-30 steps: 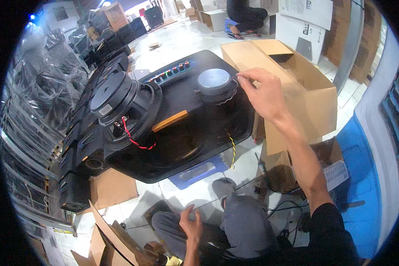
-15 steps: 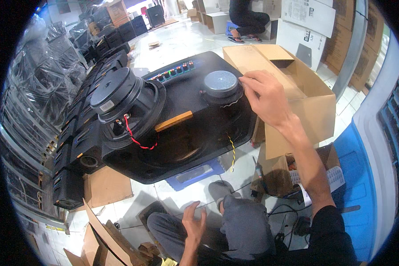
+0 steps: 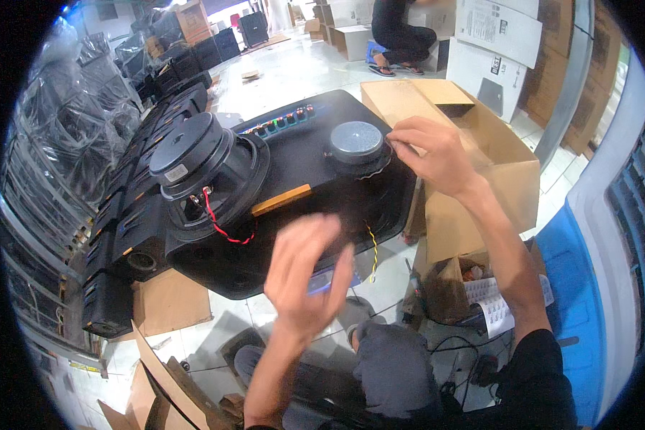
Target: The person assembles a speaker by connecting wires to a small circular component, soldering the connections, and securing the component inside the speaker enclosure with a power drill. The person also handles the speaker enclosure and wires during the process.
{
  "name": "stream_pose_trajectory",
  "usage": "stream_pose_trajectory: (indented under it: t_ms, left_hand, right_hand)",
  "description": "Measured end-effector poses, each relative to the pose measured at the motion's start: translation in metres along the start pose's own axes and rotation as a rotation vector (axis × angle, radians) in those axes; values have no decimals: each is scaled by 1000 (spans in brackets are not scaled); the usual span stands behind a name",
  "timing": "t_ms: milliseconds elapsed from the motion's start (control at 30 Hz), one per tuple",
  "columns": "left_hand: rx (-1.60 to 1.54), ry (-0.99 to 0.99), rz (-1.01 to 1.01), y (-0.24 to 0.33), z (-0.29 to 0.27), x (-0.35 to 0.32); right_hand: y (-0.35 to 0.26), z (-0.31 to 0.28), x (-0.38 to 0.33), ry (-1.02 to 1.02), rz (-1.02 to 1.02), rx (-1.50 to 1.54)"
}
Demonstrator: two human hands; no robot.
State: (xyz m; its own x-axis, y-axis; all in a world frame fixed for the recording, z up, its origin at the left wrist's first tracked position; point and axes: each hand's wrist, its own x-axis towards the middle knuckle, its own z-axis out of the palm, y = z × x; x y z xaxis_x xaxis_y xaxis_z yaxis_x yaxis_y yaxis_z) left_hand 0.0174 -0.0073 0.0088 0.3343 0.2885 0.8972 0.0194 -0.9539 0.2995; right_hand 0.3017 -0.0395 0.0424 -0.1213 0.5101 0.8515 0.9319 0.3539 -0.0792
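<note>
A black speaker cabinet [image 3: 294, 161] lies in front of me, its open holes toward me. A large speaker driver [image 3: 190, 147] rests magnet-up on its left part, red wires hanging from its terminals. Farther right sits a smaller driver [image 3: 356, 140] with a grey round magnet. My right hand [image 3: 433, 154] is closed in a pinch at this driver's right edge; whatever is between the fingertips is too small to make out. My left hand [image 3: 304, 272], blurred, is raised before the cabinet's near side with fingers apart and nothing visible in it. Twisted yellow-and-black wire [image 3: 373, 251] hangs from the smaller hole.
An orange-brown strip [image 3: 282, 200] lies on the cabinet. An opened cardboard box [image 3: 480, 193] stands to the right, above a smaller box [image 3: 448, 290] with printed paper. More black cabinets [image 3: 115, 251] line the left. Cables [image 3: 466, 351] lie at lower right. Another person [image 3: 401, 36] crouches far off.
My left hand has risen from beside my knee to in front of the cabinet. My right hand stays pinched at the smaller driver's edge.
</note>
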Motion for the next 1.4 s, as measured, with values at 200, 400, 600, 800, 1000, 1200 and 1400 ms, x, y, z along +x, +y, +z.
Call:
stream_pose_trajectory:
  t_ms: [200, 400, 600, 800, 1000, 1200, 1400]
  left_hand:
    - [231, -204, 34, -27, 44, 76]
    - [291, -287, -51, -42, 57, 84]
    - [293, -291, -68, -47, 60, 81]
    - [283, -268, -93, -47, 61, 79]
    - [268, -271, -121, -46, 61, 79]
    - [237, -261, -127, -45, 62, 79]
    - [225, -247, -156, -46, 62, 81]
  right_hand:
    - [2, -1, -5, -13, -249, -238]
    - [3, -10, -2, -95, -312, -258]
    - [2, -14, -1, -27, -47, 58]
    - [7, -11, 6, -89, 268, 211]
    - [-8, -8, 2, -134, 317, 196]
    - [-32, -2, -7, -101, 463, 243]
    - [-38, 0, -6, -90, 416, 190]
